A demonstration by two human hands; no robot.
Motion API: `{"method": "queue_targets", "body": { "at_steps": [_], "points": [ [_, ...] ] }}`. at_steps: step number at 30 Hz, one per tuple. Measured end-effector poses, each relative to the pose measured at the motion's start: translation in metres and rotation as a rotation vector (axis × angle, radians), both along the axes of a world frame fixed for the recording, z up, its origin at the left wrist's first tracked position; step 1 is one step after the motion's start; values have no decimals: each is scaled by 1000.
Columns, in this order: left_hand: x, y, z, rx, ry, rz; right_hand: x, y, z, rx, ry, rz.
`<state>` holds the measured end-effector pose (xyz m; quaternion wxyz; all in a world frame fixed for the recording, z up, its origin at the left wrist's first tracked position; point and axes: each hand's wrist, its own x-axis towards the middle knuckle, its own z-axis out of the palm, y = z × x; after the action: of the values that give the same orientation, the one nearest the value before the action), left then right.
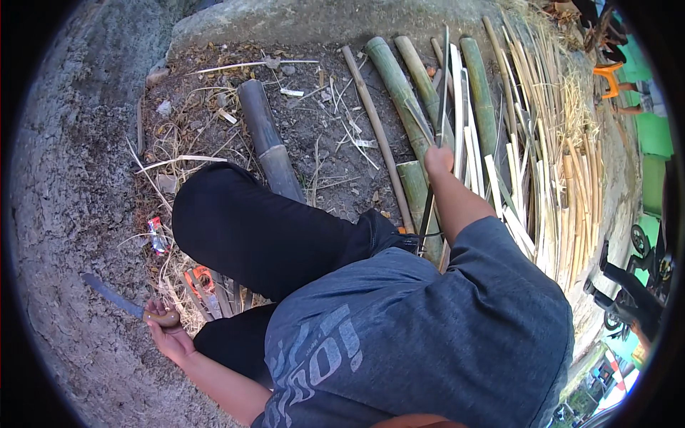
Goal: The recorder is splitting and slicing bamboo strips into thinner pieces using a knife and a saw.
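Out to the left, my left hand [169, 339] is closed around the brown wooden handle of a knife [114, 294]. Its long, slightly curved blade points up and left over the rough ground. My right hand [439, 160] reaches forward on the right, closed on thin bamboo strips [446, 85]. One long dark strip runs past the hand toward my waist; a shorter one slants up to the left. Beneath that hand lie thick green bamboo poles [399, 85], several of them side by side. Pale split bamboo slats [472, 143] lie just to its right.
A dark bamboo length [267, 139] lies beyond my knee, and a slender pole [374, 128] on the soil farther right. Many thin bamboo sticks [571, 185] are piled at the right. A stone ledge [300, 28] borders the far side. An orange stool [609, 78] and a motorcycle [638, 285] stand off right.
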<state>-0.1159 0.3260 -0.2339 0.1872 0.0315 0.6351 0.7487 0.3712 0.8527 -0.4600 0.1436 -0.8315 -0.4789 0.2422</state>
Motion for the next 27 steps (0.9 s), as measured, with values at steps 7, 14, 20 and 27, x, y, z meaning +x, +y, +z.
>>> {"method": "queue_targets", "body": {
  "at_steps": [7, 14, 20, 27],
  "points": [
    [2, -15, 14, 33, 87, -31, -89, 25, 75, 376, 36, 360],
    [15, -10, 59, 141, 180, -90, -234, 28, 187, 641, 504, 900],
    [53, -4, 109, 142, 383, 80, -344, -8, 253, 674, 561, 1359],
    [82, -32, 154, 286, 480, 91, -424, -64, 321, 449, 306, 1869]
  ]
}}
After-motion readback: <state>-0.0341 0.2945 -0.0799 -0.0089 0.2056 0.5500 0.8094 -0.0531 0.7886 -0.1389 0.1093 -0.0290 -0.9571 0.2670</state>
